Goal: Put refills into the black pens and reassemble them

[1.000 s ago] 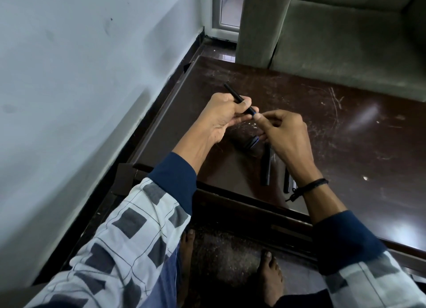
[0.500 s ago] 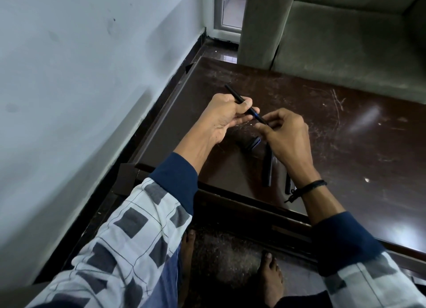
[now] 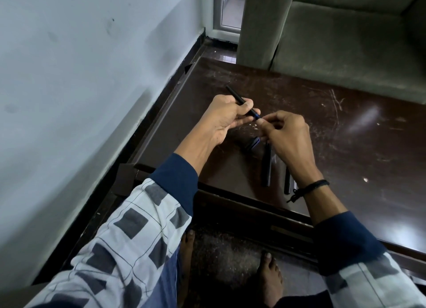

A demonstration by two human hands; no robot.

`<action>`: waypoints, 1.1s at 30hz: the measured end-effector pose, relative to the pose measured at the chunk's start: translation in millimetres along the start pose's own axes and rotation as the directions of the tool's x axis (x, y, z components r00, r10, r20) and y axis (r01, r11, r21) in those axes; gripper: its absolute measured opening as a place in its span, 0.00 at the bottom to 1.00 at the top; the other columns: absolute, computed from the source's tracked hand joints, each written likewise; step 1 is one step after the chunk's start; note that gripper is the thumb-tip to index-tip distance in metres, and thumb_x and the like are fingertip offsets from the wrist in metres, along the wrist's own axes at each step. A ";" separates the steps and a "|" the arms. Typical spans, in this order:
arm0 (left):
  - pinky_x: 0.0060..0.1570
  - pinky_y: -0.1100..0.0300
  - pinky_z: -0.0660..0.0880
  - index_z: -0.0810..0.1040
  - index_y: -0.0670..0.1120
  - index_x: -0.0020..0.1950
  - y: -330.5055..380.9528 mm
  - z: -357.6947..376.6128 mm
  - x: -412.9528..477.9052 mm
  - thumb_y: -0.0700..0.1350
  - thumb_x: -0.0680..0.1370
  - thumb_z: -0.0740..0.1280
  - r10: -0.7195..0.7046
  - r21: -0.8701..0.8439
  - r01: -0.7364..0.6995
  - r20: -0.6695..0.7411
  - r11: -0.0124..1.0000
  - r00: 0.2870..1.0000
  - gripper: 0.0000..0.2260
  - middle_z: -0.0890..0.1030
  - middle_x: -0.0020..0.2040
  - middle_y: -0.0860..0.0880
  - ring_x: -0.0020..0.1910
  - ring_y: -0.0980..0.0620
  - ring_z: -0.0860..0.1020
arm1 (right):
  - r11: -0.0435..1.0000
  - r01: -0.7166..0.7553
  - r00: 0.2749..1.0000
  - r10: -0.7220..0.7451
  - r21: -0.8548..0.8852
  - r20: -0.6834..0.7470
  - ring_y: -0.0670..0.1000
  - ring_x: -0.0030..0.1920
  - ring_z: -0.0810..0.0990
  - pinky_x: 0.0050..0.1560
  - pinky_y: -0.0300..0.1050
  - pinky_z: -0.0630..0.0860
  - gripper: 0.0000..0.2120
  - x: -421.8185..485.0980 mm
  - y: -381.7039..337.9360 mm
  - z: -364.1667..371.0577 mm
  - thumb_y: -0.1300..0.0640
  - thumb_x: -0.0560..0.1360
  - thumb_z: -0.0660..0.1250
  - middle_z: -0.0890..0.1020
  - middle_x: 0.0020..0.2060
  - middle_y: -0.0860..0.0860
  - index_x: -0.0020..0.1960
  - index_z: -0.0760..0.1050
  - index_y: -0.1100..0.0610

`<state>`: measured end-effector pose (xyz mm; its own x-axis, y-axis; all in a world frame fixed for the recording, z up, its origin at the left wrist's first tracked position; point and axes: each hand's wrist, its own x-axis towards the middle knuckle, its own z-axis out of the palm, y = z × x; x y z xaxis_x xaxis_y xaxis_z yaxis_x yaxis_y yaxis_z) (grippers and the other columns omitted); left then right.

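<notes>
My left hand [image 3: 227, 116] grips a black pen barrel [image 3: 235, 96] that slants up and away to the left. A short blue section shows at the barrel's near end, where the thumb and forefinger of my right hand [image 3: 285, 132] pinch a small part against it; that part is hidden by the fingers. Below the hands, on the dark brown table [image 3: 345, 146], lie a black and blue pen piece [image 3: 252, 145], a black pen body [image 3: 266, 164] and another black pen [image 3: 287, 180] partly behind my right wrist.
A white wall [image 3: 80, 88] runs along the table's left side. A grey-green sofa [image 3: 345, 42] stands behind the table's far edge. My bare feet [image 3: 269, 277] rest on the floor under the near edge.
My right hand drew slightly away from the barrel end, then closed back onto it; a blue section now shows there. The left hand and the pens on the table stayed put.
</notes>
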<state>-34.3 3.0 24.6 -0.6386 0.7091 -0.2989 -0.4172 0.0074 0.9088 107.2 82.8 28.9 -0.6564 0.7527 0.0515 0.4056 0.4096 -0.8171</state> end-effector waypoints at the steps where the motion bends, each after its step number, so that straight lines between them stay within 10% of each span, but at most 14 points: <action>1: 0.43 0.61 0.83 0.81 0.38 0.50 0.4 -0.4 -0.2 0.33 0.80 0.69 0.001 -0.001 -0.001 -0.001 1.000 1.000 0.02 0.87 0.41 0.42 0.44 0.49 0.87 | 1.000 0.004 1.000 -0.004 -0.014 -0.009 0.45 0.40 0.85 0.47 0.52 0.84 0.07 0.1 -0.4 -0.5 0.49 0.76 0.76 0.85 0.38 0.45 0.50 0.82 0.50; 27: 0.47 0.58 0.84 0.81 0.39 0.53 1.7 4.4 -5.9 0.36 0.80 0.70 -0.013 -0.077 0.016 0.047 0.997 0.999 0.03 0.87 0.47 0.39 0.47 0.46 0.87 | 0.999 0.032 0.999 -0.031 0.021 -0.038 0.47 0.42 0.86 0.49 0.56 0.84 0.07 1.7 -1.2 -5.2 0.52 0.76 0.76 0.86 0.40 0.47 0.53 0.83 0.49; 33: 0.44 0.53 0.84 0.80 0.44 0.51 -3.4 19.1 -8.6 0.38 0.79 0.71 0.386 0.194 -0.402 0.117 0.895 0.915 0.03 0.87 0.46 0.43 0.48 0.47 0.87 | 0.994 0.066 0.988 -0.054 0.082 -0.142 0.41 0.40 0.85 0.45 0.50 0.84 0.09 4.3 1.2 -6.3 0.53 0.76 0.76 0.86 0.41 0.45 0.51 0.77 0.49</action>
<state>-15.1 10.4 29.7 -0.6697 0.7343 0.1109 0.0083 -0.1419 0.9898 108.9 89.8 31.8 -0.5806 0.7949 0.1764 0.3076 0.4148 -0.8563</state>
